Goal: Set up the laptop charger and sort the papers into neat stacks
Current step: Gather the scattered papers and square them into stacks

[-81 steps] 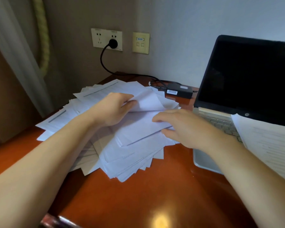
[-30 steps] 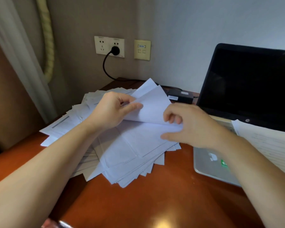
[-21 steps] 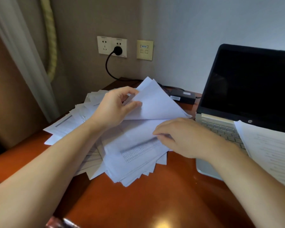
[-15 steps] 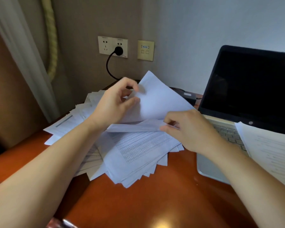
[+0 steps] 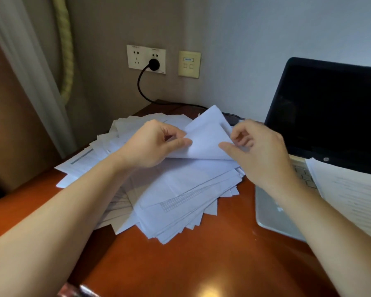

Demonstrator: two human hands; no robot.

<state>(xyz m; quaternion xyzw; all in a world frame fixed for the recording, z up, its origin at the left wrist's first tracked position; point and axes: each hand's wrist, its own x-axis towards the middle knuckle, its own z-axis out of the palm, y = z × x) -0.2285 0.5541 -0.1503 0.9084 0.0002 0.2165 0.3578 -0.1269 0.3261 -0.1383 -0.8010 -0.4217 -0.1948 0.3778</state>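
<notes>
A messy heap of white papers (image 5: 180,196) lies fanned out on the reddish-brown desk (image 5: 201,264). My left hand (image 5: 152,144) pinches the left edge of a raised sheet (image 5: 208,136) above the heap. My right hand (image 5: 259,151) holds the same sheet at its right edge, thumb in front and fingers curled behind. The charger's black plug (image 5: 153,64) sits in the wall socket, and its cable (image 5: 144,88) runs down to the desk behind the papers. The charger brick is hidden behind the sheet and my right hand. An open laptop (image 5: 330,116) with a dark screen stands at the right.
A second pile of printed papers (image 5: 351,196) rests on the laptop's keyboard at the right edge. A beige wall plate (image 5: 189,64) sits beside the socket. A curtain (image 5: 30,71) with a rope tie hangs at the left, close to the desk corner.
Both hands have turned sheets over off the heap. The sheet seen standing tall half a second ago has come lower, and my right hand has moved up from the heap to its right edge.
</notes>
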